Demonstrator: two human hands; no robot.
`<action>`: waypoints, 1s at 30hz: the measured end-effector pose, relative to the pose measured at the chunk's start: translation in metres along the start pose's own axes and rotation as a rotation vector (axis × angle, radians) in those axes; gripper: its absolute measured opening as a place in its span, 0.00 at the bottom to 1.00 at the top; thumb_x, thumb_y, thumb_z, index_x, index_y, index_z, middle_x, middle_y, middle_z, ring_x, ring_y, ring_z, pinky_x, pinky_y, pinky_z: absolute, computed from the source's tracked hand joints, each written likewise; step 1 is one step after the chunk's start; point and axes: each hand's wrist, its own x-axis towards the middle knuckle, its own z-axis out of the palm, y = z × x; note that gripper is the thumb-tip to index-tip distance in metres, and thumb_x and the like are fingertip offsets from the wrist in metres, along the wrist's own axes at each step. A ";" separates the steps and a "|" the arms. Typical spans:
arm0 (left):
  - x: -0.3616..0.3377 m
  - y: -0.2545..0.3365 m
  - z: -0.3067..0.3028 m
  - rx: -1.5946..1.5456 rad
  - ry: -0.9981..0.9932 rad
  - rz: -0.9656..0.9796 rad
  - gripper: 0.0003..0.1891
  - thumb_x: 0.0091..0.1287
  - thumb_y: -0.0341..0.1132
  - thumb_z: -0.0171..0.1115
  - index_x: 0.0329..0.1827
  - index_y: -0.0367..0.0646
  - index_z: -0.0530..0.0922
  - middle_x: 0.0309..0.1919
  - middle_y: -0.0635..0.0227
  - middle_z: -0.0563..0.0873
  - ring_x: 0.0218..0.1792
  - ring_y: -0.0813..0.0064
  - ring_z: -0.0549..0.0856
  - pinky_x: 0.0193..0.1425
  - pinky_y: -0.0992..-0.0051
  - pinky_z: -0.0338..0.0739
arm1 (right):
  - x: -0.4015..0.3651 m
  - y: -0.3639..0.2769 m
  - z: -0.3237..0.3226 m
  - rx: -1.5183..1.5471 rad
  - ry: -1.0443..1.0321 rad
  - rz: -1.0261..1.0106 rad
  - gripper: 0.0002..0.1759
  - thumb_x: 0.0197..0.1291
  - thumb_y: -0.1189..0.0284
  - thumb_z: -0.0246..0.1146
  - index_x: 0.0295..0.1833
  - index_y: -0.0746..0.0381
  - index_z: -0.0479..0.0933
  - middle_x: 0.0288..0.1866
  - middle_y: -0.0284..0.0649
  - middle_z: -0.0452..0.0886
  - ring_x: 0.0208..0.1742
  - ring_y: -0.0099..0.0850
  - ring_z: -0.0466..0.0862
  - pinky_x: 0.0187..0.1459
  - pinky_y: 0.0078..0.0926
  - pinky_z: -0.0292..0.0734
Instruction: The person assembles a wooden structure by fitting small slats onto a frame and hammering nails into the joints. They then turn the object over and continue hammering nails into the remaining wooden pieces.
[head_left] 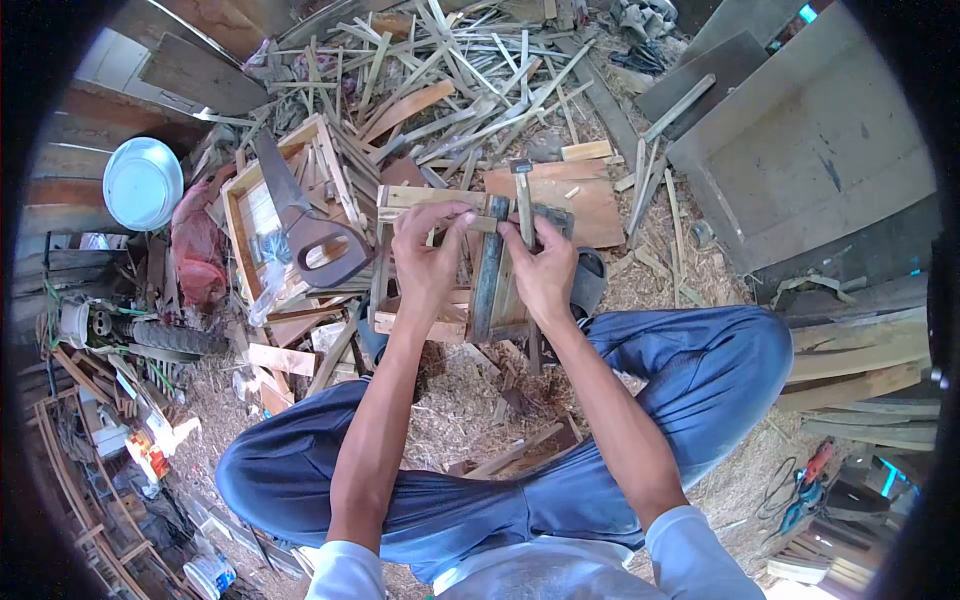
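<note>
My left hand (430,250) is closed, its thumb and fingertips pinching a small wooden strip (484,224). The strip reaches right across a dark, worn bar (487,275) that runs lengthwise over a low wooden work block. Under my left fingers lies a pale wooden piece (400,197). My right hand (542,270) has its thumb near the strip's right end, with its fingers around the handle of a hammer (525,195). The hammer's head points away from me. My palm hides part of the handle.
A handsaw (325,250) lies on a wooden crate (240,215) at the left, near a light-blue basin (143,184). Scrap sticks (470,90) are heaped at the far side. A large board (810,150) leans at the right. My bent legs flank the block.
</note>
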 end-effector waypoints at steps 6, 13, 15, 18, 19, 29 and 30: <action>-0.001 -0.003 0.001 -0.061 -0.101 -0.096 0.05 0.62 0.28 0.70 0.40 0.40 0.86 0.38 0.67 0.89 0.45 0.72 0.84 0.57 0.72 0.72 | 0.000 0.001 0.002 0.028 -0.007 0.055 0.12 0.60 0.71 0.70 0.46 0.65 0.84 0.22 0.28 0.78 0.18 0.14 0.70 0.20 0.18 0.63; 0.007 -0.012 0.001 0.025 -0.198 0.052 0.06 0.59 0.30 0.69 0.39 0.43 0.86 0.41 0.67 0.88 0.45 0.66 0.84 0.56 0.67 0.69 | 0.000 0.004 0.001 0.024 -0.001 0.092 0.12 0.60 0.70 0.71 0.46 0.64 0.84 0.21 0.27 0.77 0.18 0.14 0.70 0.20 0.18 0.63; 0.008 -0.013 0.002 0.038 -0.196 0.064 0.06 0.59 0.30 0.69 0.39 0.44 0.86 0.41 0.68 0.88 0.45 0.66 0.84 0.56 0.67 0.69 | 0.001 0.005 0.001 -0.007 -0.021 0.108 0.12 0.60 0.69 0.71 0.46 0.64 0.84 0.23 0.28 0.78 0.19 0.14 0.71 0.22 0.18 0.65; 0.009 -0.014 0.002 0.102 -0.226 0.107 0.06 0.58 0.28 0.69 0.38 0.38 0.85 0.40 0.64 0.89 0.44 0.64 0.85 0.53 0.68 0.74 | 0.002 0.004 0.000 -0.041 0.000 0.038 0.13 0.60 0.69 0.71 0.47 0.65 0.83 0.26 0.29 0.81 0.21 0.15 0.71 0.24 0.18 0.66; 0.009 -0.014 0.002 0.104 -0.228 0.114 0.06 0.59 0.30 0.69 0.39 0.42 0.86 0.41 0.67 0.89 0.45 0.65 0.84 0.54 0.68 0.71 | 0.002 0.002 0.000 -0.040 0.000 0.039 0.13 0.60 0.69 0.71 0.47 0.65 0.83 0.26 0.29 0.81 0.21 0.15 0.71 0.24 0.18 0.66; 0.008 -0.014 0.006 0.187 -0.210 0.165 0.06 0.60 0.33 0.69 0.39 0.46 0.85 0.42 0.71 0.87 0.45 0.67 0.83 0.53 0.66 0.67 | 0.000 0.000 0.001 0.063 0.008 0.100 0.12 0.59 0.65 0.69 0.45 0.60 0.85 0.22 0.39 0.81 0.18 0.21 0.71 0.23 0.26 0.67; 0.008 -0.013 0.006 0.187 -0.209 0.166 0.06 0.60 0.33 0.69 0.39 0.46 0.85 0.42 0.71 0.87 0.45 0.67 0.83 0.53 0.66 0.67 | 0.000 0.000 0.001 0.043 0.012 0.098 0.12 0.59 0.65 0.69 0.45 0.60 0.85 0.21 0.39 0.80 0.18 0.21 0.71 0.23 0.26 0.67</action>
